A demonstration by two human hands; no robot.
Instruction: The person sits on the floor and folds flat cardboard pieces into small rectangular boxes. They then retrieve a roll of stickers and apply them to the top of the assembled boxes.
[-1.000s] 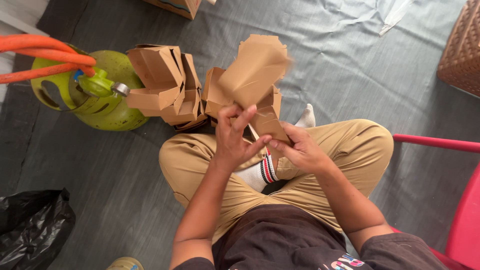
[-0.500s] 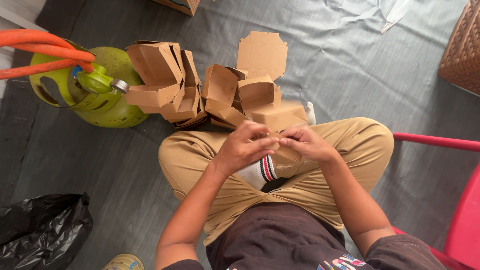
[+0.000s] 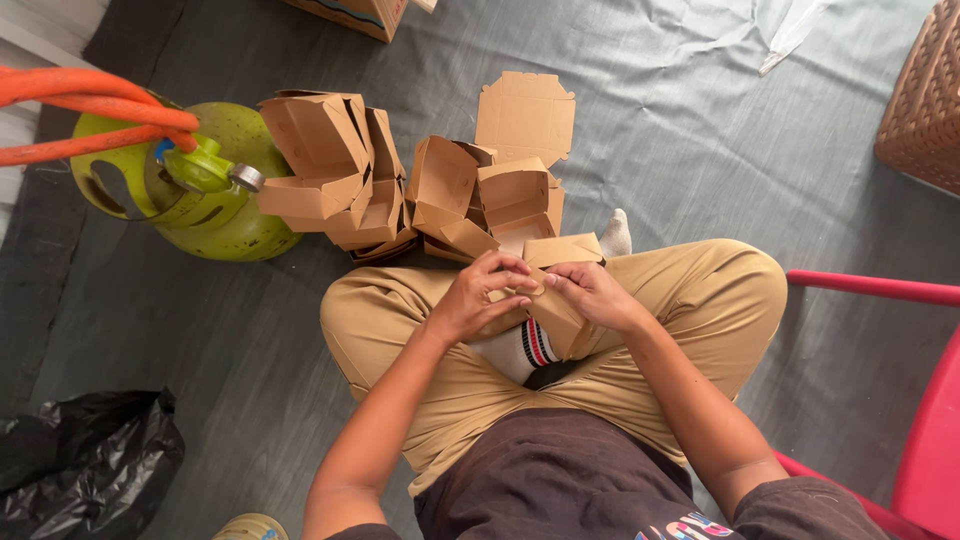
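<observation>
Both the left hand (image 3: 478, 297) and the right hand (image 3: 592, 293) pinch a brown cardboard box (image 3: 556, 290) over the lap. At 12 o'clock folded boxes (image 3: 400, 180) crowd close; a green gas cylinder (image 3: 215, 185) sits at 10, a red chair (image 3: 925, 440) at 4.

Green gas cylinder (image 3: 215, 200), black bag (image 3: 85, 465)

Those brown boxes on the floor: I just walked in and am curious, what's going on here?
A person sits cross-legged on a grey floor mat, both hands on one brown cardboard box over their lap. The left hand and right hand press its flaps with the fingers. Ahead lie piles of folded boxes and one flat blank. A green gas cylinder stands to the left.
</observation>
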